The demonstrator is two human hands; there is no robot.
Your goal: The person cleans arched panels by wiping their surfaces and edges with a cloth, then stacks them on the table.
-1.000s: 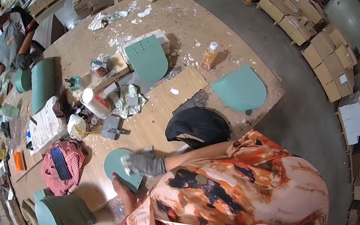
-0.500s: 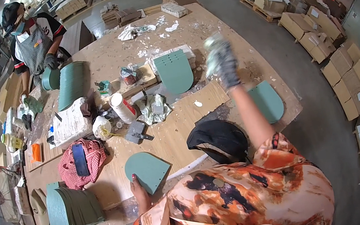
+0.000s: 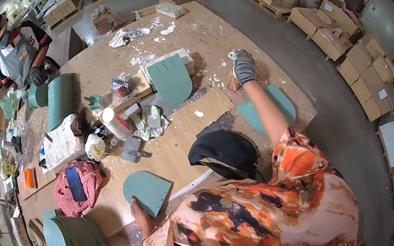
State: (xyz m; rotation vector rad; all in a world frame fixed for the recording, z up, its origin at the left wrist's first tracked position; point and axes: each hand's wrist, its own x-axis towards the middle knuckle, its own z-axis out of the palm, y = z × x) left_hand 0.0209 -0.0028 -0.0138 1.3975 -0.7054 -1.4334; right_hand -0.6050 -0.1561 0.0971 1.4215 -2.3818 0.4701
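Note:
My bare left hand (image 3: pixel 140 213) grips the lower edge of a green panel (image 3: pixel 147 191) with one rounded end and small holes along its straight edge; its thumb lies on the face. My right hand (image 3: pixel 244 66), in a grey striped glove, is closed over the right side of the table. A bit of pale rag (image 3: pixel 233 55) shows at its fingers; the rest is hidden. Just under that hand is a small brownish thing (image 3: pixel 233 84), too unclear to name. Another green panel (image 3: pixel 281 103) lies partly beneath my right forearm.
A green panel (image 3: pixel 170 81) rests against a white block at mid-table. Stacked green panels (image 3: pixel 77 238) stand at the near left. Around are a white bottle (image 3: pixel 116 123), a checked cloth (image 3: pixel 92 179) and a black cap (image 3: pixel 223 154). A co-worker (image 3: pixel 21 54) handles panels at far left.
My right hand, blurred before with the pale rag spread out, is now sharper and closed, with less rag showing. The whole view has shifted slightly; my left hand keeps its panel.

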